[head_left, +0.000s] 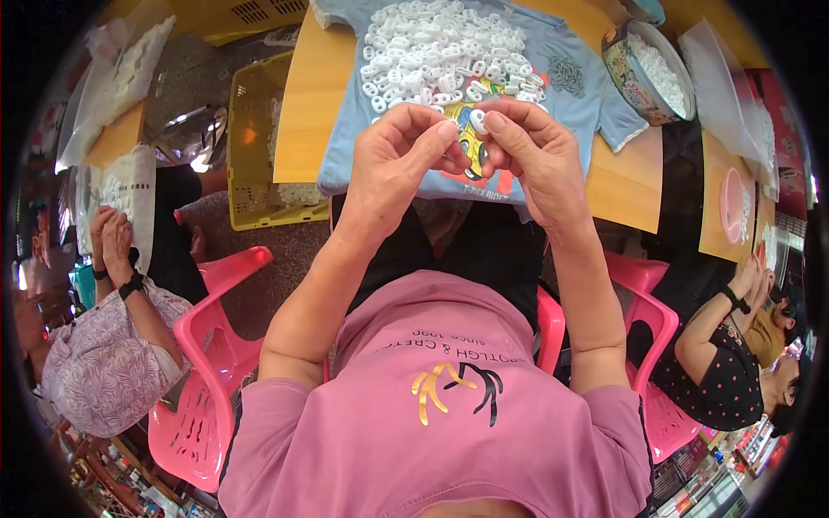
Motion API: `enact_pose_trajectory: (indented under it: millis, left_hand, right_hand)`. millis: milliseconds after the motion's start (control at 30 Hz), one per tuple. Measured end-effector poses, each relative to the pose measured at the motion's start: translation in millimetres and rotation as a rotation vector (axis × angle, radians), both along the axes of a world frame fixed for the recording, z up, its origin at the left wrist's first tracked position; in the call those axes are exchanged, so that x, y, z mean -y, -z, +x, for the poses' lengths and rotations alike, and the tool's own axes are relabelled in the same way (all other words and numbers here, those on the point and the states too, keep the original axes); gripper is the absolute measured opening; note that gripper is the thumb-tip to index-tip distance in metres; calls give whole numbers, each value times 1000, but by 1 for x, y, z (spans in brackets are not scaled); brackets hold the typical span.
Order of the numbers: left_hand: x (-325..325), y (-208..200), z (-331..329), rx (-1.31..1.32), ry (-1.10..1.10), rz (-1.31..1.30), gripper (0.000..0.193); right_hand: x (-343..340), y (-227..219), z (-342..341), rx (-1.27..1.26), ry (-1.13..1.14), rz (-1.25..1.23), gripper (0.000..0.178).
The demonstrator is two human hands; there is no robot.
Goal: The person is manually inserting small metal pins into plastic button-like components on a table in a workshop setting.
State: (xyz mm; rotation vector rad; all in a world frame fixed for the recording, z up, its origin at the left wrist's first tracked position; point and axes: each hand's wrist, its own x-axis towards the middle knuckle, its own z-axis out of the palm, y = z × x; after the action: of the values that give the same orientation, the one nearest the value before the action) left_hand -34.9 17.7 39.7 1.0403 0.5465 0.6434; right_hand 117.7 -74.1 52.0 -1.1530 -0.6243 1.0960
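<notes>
My left hand point(401, 160) and my right hand point(535, 155) are raised close together over the near part of a blue printed T-shirt point(341, 138) spread on the table. Between its thumb and forefinger, my right hand pinches a small white plastic piece point(478, 121) with a rounded end. The thumb and fingertips of my left hand are pressed together too; what they hold, if anything, is too small to make out. Just beyond my fingers lies a heap of small white plastic pieces with holes point(445, 47). Right of the heap is a patch of tiny dark grey pieces point(566, 76).
A round patterned tin point(635, 82) of white pieces stands at the table's right. Left of the wooden table point(298, 112) is a yellow crate point(250, 223). Pink chairs point(207, 363) flank me. A person point(112, 345) works at left; others point(717, 363) sit at right.
</notes>
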Motion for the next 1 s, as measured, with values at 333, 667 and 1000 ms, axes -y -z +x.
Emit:
enact_pose_trajectory:
  millis: [333, 667, 1000]
  left_hand:
    - [4, -9, 6, -33, 34, 61, 18]
    - [3, -8, 8, -80, 72, 60, 17]
    - [5, -11, 9, -76, 51, 103, 18]
  right_hand:
    - [5, -3, -2, 45, 48, 28, 23]
    - [7, -5, 0, 222, 85, 34, 23]
    - [10, -6, -3, 340, 102, 55, 24]
